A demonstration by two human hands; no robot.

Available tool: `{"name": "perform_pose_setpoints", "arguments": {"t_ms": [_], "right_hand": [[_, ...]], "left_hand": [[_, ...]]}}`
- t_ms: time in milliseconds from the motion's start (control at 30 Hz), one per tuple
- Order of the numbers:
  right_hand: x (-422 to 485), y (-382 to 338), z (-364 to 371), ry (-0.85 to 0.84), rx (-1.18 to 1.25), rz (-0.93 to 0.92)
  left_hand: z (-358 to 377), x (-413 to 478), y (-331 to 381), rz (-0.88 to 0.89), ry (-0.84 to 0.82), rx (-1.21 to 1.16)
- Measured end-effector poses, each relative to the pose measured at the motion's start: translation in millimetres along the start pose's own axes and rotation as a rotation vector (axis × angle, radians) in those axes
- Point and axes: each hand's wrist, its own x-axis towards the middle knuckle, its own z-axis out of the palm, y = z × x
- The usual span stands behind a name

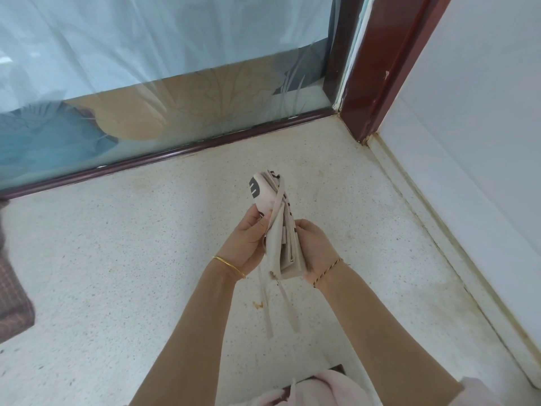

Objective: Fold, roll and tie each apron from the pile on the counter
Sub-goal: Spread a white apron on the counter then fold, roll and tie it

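head view, looking down: two bare hands hold a folded beige apron (279, 230) with dark markings above a pale speckled counter (117, 273). the left hand (248, 241), with a gold bangle (229, 266) at the wrist, grips the bundle's left side, thumb on top. the right hand (314, 249), wearing a braided cord bracelet (328, 271), clasps its lower right edge. a tie strap (276, 208) crosses the bundle; two strap ends (268, 309) dangle below. plaid cloth (13, 297) lies at the counter's left edge.
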Motion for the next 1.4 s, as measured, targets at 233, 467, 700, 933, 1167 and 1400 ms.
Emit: {"name": "perform_pose_setpoints", "arguments": {"t_ms": [233, 467, 700, 933, 1167, 1400], "right_hand": [[-15, -7, -3, -0.297, 0.221, 0.304], [-5, 1, -15, -0.38, -0.021, 0.357], [-2, -3, -11, -0.178, -0.177, 0.312], [-4, -13, -14, 0.268, -1.102, -0.496], [-5, -4, -4, 0.105, -0.592, -0.34], [0, -6, -11, 0.245, -0.579, -0.403]], "left_hand": [[1, -3, 2, 0.022, -0.014, 0.191], [2, 0, 3, 0.017, 0.002, 0.232], [-1, 3, 4, 0.019, 0.031, 0.367], [-2, 7, -4, -0.013, 0.148, 0.35], [5, 11, 1, -0.016, 0.257, 0.476], [10, 8, -7, -0.055, 0.532, 0.816]]}}
